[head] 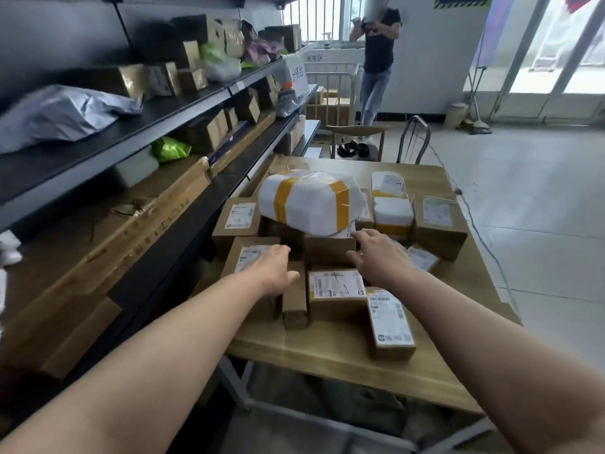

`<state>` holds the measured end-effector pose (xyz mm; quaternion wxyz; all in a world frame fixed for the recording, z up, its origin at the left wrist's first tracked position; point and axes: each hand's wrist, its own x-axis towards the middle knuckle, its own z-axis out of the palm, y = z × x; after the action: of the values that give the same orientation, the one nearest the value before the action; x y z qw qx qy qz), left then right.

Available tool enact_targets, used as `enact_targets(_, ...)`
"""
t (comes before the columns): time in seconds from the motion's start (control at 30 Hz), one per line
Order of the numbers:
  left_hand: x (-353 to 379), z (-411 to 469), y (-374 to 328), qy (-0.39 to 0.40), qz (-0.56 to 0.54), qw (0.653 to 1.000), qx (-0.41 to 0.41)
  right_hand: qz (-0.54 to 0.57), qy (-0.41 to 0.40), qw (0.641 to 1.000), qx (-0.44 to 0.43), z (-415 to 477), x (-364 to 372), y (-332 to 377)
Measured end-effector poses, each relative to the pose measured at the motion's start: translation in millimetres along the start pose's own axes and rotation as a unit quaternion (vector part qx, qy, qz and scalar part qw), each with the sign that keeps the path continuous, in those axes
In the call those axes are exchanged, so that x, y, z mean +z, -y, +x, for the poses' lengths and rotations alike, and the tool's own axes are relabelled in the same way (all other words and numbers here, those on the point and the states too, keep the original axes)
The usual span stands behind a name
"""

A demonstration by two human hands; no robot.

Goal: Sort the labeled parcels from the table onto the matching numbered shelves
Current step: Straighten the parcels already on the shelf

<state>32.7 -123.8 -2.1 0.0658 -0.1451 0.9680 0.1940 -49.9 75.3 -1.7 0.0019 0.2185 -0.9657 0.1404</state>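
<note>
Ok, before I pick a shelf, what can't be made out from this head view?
Head view throughout:
The plain box: its top, and any label there, lies under the white taped bag.
The label left of it: partly covered by the left hand; print blurred.
Numbers on the shelf: edge tags too small and blurred to read.

At least nine brown cardboard boxes [337,290] are sitting on the table [327,358], and more may be hiding underneath. Three white parcels [311,201] with yellow tape are lying among them. Two hands are reaching over the table: left hand [275,270], right hand [376,253]. Two chairs [414,139] are standing behind the table. One person [378,60] is standing farther behind it.
</note>
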Motion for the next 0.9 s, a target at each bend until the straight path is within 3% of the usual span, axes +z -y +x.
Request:
enact_targets(0.27,-37.7,101.5,-37.7,-0.104,-0.136,0.977,-0.129,0.049,-0.021,0.998,-0.042,135.5,-21.7,-28.5)
enact_targets(0.53,-32.2,145.3,-37.4,-0.082,-0.225,0.947,-0.215,0.095,0.026,0.993,-0.07,207.4,-5.5,-27.5)
enact_targets(0.7,-28.5,159.6,-34.4,-0.094,-0.34,0.907,-0.231,0.134,-0.053,0.989,-0.041,220.3,-0.3,-26.1)
enact_targets(0.9,-17.5,166.7,-39.6,-0.09,-0.456,0.855,-0.231,0.223,0.085,0.971,0.029,234.1,10.3,-37.8)
